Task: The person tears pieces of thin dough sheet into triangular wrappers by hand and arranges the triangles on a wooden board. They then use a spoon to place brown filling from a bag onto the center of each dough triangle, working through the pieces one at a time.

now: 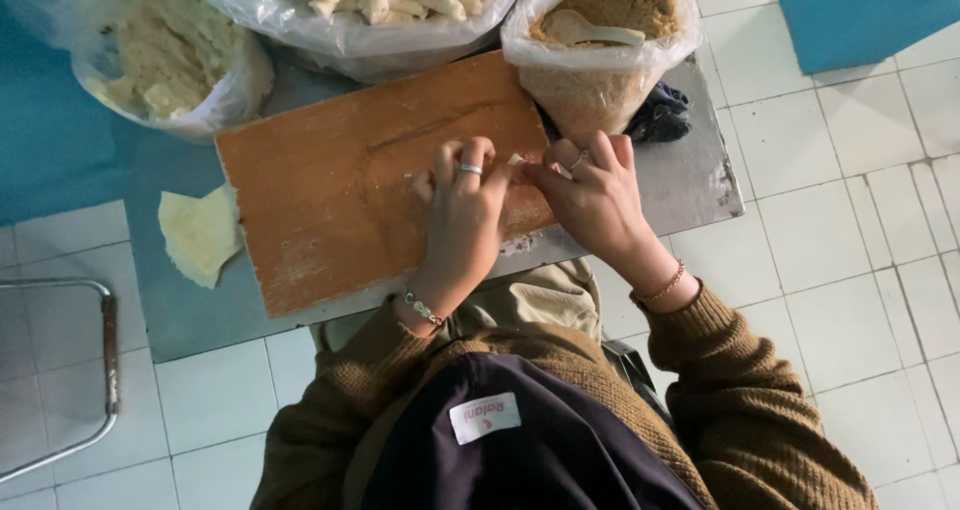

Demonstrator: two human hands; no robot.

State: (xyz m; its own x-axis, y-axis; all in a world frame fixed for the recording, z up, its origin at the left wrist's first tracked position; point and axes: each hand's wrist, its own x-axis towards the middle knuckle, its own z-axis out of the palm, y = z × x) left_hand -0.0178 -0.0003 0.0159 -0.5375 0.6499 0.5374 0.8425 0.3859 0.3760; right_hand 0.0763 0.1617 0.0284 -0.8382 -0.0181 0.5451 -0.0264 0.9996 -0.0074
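A: What have I got in view?

B: Both hands meet over the board (340, 185). My left hand (462, 205) and right hand (592, 195) are curled shut, fingertips pinching a small pale wrapper (517, 159) between them, right at the board's near right edge.

A: Is the grip firm?

B: Closed on it from both sides, as far as I can see. The fingers hide most of the piece, so I cannot tell how far it is folded.

A: What could go wrong?

B: I'd judge the wrapper thin; uneven pinching could tear it or squeeze the contents out. It also sits close to the board's edge, so a slip could drop it onto the table (690, 180).

A: Anything crowding me?

B: The bag of crumbs (598, 75) stands just behind my right hand, a spoon (590, 30) resting in it. A knock of the knuckles could tip it. The stack of sheets (200, 235) lies well apart on the left, and the bag of rolls (380, 0) is beyond the board.
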